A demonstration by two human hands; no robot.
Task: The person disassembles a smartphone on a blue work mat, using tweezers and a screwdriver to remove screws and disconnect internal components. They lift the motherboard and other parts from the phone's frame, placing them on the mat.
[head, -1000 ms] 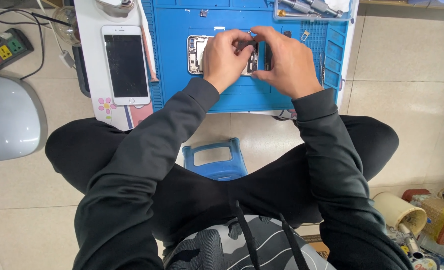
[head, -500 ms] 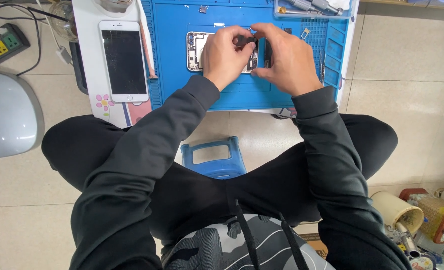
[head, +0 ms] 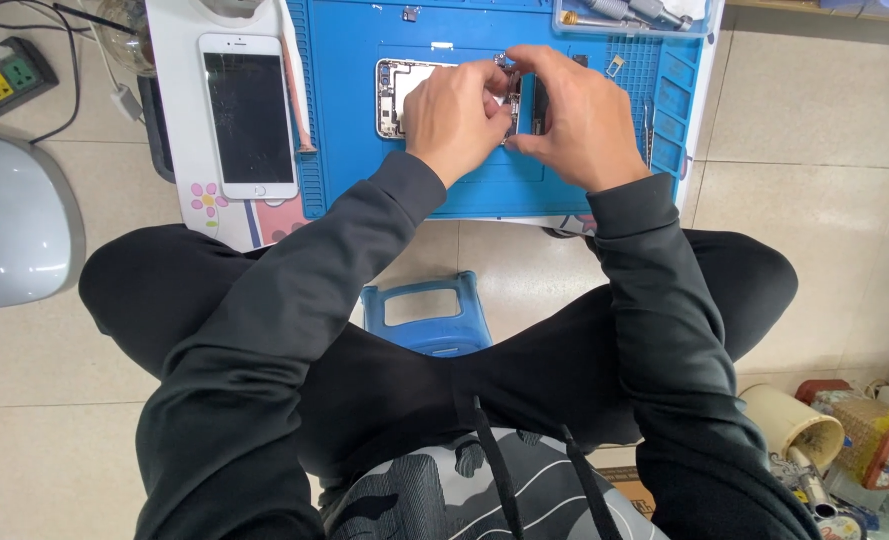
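While you sit on the blue stool (head: 426,318) with your knees apart, a grey rounded case (head: 9,235) rests on the floor tiles at the far left, and a power strip (head: 2,85) lies beyond it near the low table's left corner. On the left end of that table (head: 179,60) lies a white phone (head: 248,115), screen up and dark, parallel to the left edge of the blue repair mat (head: 364,120).

Near the middle of the mat sits the opened phone (head: 399,95), back off and its insides showing; only its left part is visible, since your hands cover the rest. Your left hand (head: 459,118) curls over it with fingertips pinched together on something at its right side, too small and too hidden to name. Your right hand (head: 574,115) meets it there, thumb and forefinger closed in the same spot; whether they clamp a part or a fine tool cannot be told.

As a judgement, the job looks midway: the phone is already opened up, work inside it is under way, and reassembly is not yet done.

Along the mat's far right corner a clear tray (head: 629,18) holds screwdrivers, and tweezers (head: 648,130) lie by the right edge. On the floor at the far right stands a cup (head: 794,425) among clutter.
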